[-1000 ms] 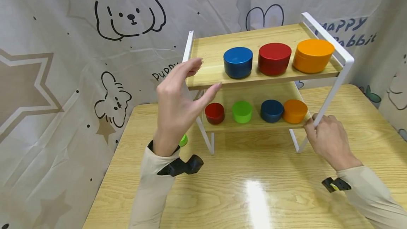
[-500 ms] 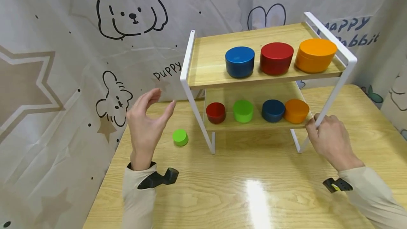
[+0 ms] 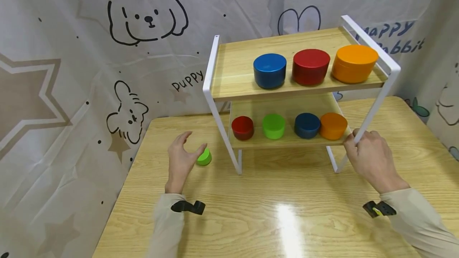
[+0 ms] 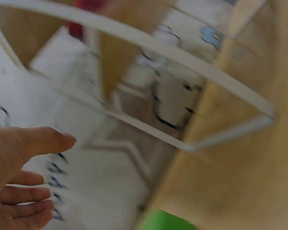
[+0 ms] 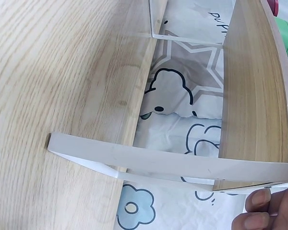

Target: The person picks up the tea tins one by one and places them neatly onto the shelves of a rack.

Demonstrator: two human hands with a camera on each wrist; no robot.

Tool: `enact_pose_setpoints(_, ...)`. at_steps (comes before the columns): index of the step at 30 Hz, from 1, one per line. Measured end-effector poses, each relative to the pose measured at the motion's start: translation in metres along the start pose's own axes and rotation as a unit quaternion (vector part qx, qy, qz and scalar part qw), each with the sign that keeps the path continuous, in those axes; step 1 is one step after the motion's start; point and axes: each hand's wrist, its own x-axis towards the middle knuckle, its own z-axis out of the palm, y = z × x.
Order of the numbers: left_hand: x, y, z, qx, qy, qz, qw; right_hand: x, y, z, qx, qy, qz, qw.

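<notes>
A two-tier shelf rack (image 3: 234, 71) with wooden boards and a white metal frame stands on the table. My right hand (image 3: 373, 160) grips its right side at the lower board, fingers curled by the white leg; curled fingertips (image 5: 257, 220) show there in the right wrist view. Left of the rack, a small bright green round tin (image 3: 205, 157) lies on the table. My left hand (image 3: 181, 164) hovers beside that tin, thumb and fingers spread apart, holding nothing. The left wrist view shows the thumb and fingers clear of the green tin (image 4: 167, 222).
On the top board sit a blue tin (image 3: 269, 71), a red tin (image 3: 310, 67) and an orange tin (image 3: 354, 64). The lower board bears smaller tins: red (image 3: 242, 128), green (image 3: 273, 126), blue (image 3: 306, 126) and orange (image 3: 333, 126). A printed curtain (image 3: 89, 130) hangs behind the table (image 3: 251, 218).
My left hand has moved from in front of the rack's upper left corner, first left and down, then down and right to the green tin on the table. The right hand keeps its grip.
</notes>
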Motion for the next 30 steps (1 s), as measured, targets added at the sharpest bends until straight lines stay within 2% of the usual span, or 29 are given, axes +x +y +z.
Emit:
enact_pose_setpoints(4,-0.005,-0.02,0.016,0.016,-0.042,-0.051,0.9977,0.001,0.001,0.001,0.0,0.001,-0.001,1.0)
enact_pose_setpoints(10,-0.011,-0.036,0.028,0.035,-0.074,-0.1,0.9916,0.001,0.003,0.002,-0.003,0.006,-0.008,0.9999)
enact_pose_setpoints(14,-0.015,-0.043,0.035,0.043,-0.082,-0.114,0.9892,0.001,0.003,0.002,-0.002,0.006,-0.006,1.0)
enact_pose_setpoints(19,-0.018,-0.05,0.044,0.047,-0.079,-0.116,0.989,0.0,0.002,0.001,-0.001,0.003,-0.004,1.0)
enact_pose_setpoints(26,-0.02,-0.05,0.051,0.039,-0.084,-0.13,0.9872,0.0,0.003,0.001,0.0,0.003,-0.005,1.0)
enact_pose_setpoints(30,-0.024,-0.053,0.055,0.025,-0.073,-0.13,0.9885,0.0,0.002,0.001,-0.001,0.001,-0.003,1.0)
